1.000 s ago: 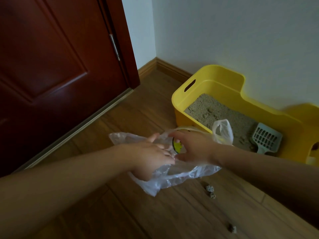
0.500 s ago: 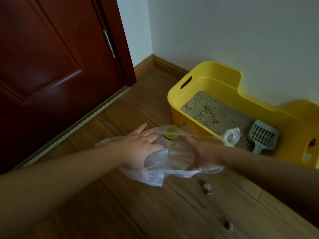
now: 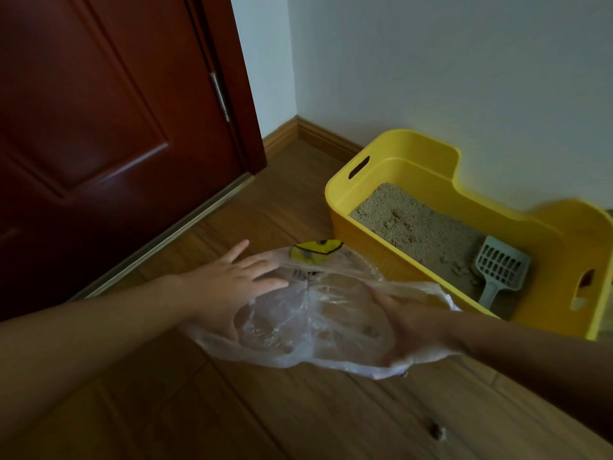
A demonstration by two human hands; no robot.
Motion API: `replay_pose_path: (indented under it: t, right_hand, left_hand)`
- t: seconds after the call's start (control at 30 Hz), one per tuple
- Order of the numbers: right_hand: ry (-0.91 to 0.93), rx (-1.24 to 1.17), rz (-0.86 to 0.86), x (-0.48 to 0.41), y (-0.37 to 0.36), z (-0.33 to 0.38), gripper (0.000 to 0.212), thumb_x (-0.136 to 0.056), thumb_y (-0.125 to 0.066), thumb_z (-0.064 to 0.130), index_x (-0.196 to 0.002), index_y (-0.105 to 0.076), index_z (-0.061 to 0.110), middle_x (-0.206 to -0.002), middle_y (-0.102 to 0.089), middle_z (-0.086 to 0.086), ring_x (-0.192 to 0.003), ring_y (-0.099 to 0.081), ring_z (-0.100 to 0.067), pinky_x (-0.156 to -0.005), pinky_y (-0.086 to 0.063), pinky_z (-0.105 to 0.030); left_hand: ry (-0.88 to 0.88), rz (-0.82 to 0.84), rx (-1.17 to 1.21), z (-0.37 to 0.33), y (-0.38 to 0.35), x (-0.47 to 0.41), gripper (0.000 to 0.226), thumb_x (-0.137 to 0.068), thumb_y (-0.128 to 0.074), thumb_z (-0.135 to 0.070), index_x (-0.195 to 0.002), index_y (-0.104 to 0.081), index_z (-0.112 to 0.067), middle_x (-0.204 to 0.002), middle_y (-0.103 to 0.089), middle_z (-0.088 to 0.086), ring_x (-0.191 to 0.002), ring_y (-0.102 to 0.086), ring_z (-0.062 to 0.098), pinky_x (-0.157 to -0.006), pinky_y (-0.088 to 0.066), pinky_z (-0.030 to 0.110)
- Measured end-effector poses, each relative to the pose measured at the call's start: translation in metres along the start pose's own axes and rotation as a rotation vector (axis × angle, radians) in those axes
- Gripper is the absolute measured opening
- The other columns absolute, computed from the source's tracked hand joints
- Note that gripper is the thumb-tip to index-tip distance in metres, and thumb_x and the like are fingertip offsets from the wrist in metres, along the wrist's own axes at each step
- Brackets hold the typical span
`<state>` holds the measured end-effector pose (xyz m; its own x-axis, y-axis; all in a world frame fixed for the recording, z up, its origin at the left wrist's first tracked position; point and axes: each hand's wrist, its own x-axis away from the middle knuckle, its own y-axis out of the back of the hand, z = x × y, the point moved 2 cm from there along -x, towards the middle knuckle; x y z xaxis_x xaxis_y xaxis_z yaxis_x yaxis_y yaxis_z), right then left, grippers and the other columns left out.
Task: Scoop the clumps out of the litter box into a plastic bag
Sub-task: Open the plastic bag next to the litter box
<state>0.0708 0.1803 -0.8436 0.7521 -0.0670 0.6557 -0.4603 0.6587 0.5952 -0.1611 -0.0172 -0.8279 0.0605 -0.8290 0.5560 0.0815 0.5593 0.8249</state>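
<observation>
A clear plastic bag (image 3: 315,320) with a yellow print lies low over the wooden floor, stretched between my hands. My left hand (image 3: 229,287) is flat with fingers spread, its palm side slipped into the bag's left edge. My right hand (image 3: 408,327) is inside the bag on the right, seen through the plastic, fingers extended. The yellow litter box (image 3: 398,141) stands against the wall just behind the bag, holding beige litter (image 3: 408,224). A grey slotted scoop (image 3: 501,270) leans in its right end.
A dark red door (image 3: 99,127) closes off the left side. A loose litter clump (image 3: 437,433) lies on the floor in front of the bag. White walls meet in the corner behind the box.
My hands moved apart and went flat, pulling the bunched bag wide open. The view shifted closer to the box.
</observation>
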Motion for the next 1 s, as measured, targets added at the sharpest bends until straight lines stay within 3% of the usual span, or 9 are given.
replay_pose_path:
  t: [0.1, 0.17, 0.27, 0.43, 0.53, 0.63, 0.73, 0.83, 1.0]
  right_hand:
    - [0.047, 0.01, -0.017, -0.002, -0.004, 0.005, 0.146, -0.066, -0.084, 0.055, -0.141, 0.04, 0.036, -0.157, -0.035, -0.009, -0.126, -0.055, -0.018, -0.099, -0.044, -0.021]
    - [0.075, 0.043, -0.054, -0.003, -0.005, 0.009, 0.144, -0.067, -0.084, 0.054, -0.141, 0.039, 0.038, -0.157, -0.034, -0.006, -0.127, -0.052, -0.018, -0.103, -0.041, -0.025]
    - [0.099, 0.005, -0.032, -0.006, -0.005, 0.014, 0.142, -0.068, -0.084, 0.051, -0.142, 0.036, 0.042, -0.159, -0.032, -0.004, -0.107, -0.059, -0.009, -0.092, -0.042, -0.022]
    - [0.14, -0.032, -0.069, -0.01, -0.003, 0.013, 0.141, -0.064, -0.086, 0.054, -0.145, 0.03, 0.046, -0.162, -0.022, 0.0, -0.126, -0.054, -0.019, -0.094, -0.04, -0.023]
    - [0.157, -0.018, -0.192, -0.01, 0.002, 0.013, 0.118, -0.073, -0.079, 0.053, -0.152, 0.008, 0.044, -0.158, -0.031, 0.006, -0.119, -0.054, -0.011, -0.089, -0.041, -0.021]
    - [0.177, 0.106, -0.354, -0.012, 0.013, 0.016, 0.075, -0.087, -0.069, 0.045, -0.15, -0.028, 0.038, -0.147, -0.045, 0.009, -0.11, -0.05, -0.001, -0.084, -0.033, -0.015]
    - [0.214, 0.196, -0.408, -0.023, 0.02, 0.015, 0.061, -0.092, -0.064, 0.04, -0.147, -0.041, 0.029, -0.15, -0.042, 0.01, -0.127, -0.041, -0.002, -0.092, -0.023, -0.009]
    - [0.234, 0.215, -0.433, -0.038, 0.016, 0.013, 0.061, -0.089, -0.065, 0.043, -0.145, -0.043, 0.032, -0.151, -0.042, 0.012, -0.141, -0.033, -0.013, -0.115, -0.021, -0.028]
    - [0.035, 0.332, -0.397, -0.053, 0.004, 0.017, 0.066, -0.087, -0.06, 0.052, -0.146, -0.036, 0.036, -0.151, -0.04, 0.013, -0.142, -0.024, -0.022, -0.114, -0.013, -0.057]
  left_hand:
    - [-0.033, -0.039, 0.042, -0.009, 0.011, 0.001, 0.108, -0.072, -0.07, -0.061, -0.152, -0.001, -0.04, -0.163, 0.004, -0.01, -0.149, 0.013, 0.011, -0.116, 0.017, 0.057]
    - [-0.068, -0.064, 0.022, -0.024, 0.019, -0.004, 0.097, -0.079, -0.071, -0.044, -0.152, -0.007, -0.041, -0.163, 0.0, -0.008, -0.15, 0.009, 0.014, -0.116, 0.014, 0.061]
    - [-0.13, -0.1, -0.069, -0.048, 0.026, -0.017, 0.088, -0.082, -0.067, -0.013, -0.15, -0.018, -0.041, -0.163, -0.008, -0.001, -0.151, 0.003, 0.022, -0.113, 0.012, 0.067]
    - [-0.163, -0.16, -0.183, -0.056, 0.025, -0.041, 0.048, -0.081, -0.067, -0.011, -0.122, -0.06, -0.035, -0.158, -0.026, 0.006, -0.15, -0.005, 0.03, -0.112, 0.012, 0.07]
    - [-0.151, -0.238, -0.105, -0.05, 0.025, -0.042, 0.011, -0.086, -0.063, -0.019, -0.087, -0.067, -0.029, -0.146, -0.045, 0.002, -0.147, -0.018, 0.024, -0.114, 0.013, 0.064]
    - [-0.131, -0.325, 0.019, -0.044, 0.025, -0.036, 0.009, -0.09, -0.061, -0.022, -0.089, -0.065, -0.031, -0.144, -0.047, -0.003, -0.145, -0.025, 0.019, -0.118, -0.001, 0.064]
    - [-0.167, -0.495, 0.166, -0.039, 0.023, -0.031, 0.012, -0.088, -0.061, -0.018, -0.085, -0.064, -0.029, -0.134, -0.055, -0.004, -0.136, -0.037, 0.017, -0.116, -0.017, 0.062]
    - [-0.165, -0.636, 0.268, -0.04, 0.026, -0.023, 0.017, -0.088, -0.046, -0.019, -0.085, -0.061, -0.027, -0.125, -0.06, -0.001, -0.128, -0.046, 0.018, -0.113, -0.028, 0.06]
    - [-0.163, -0.703, 0.389, -0.042, 0.021, -0.017, 0.024, -0.087, -0.038, -0.014, -0.085, -0.061, -0.022, -0.121, -0.062, -0.001, -0.124, -0.052, 0.017, -0.112, -0.031, 0.058]
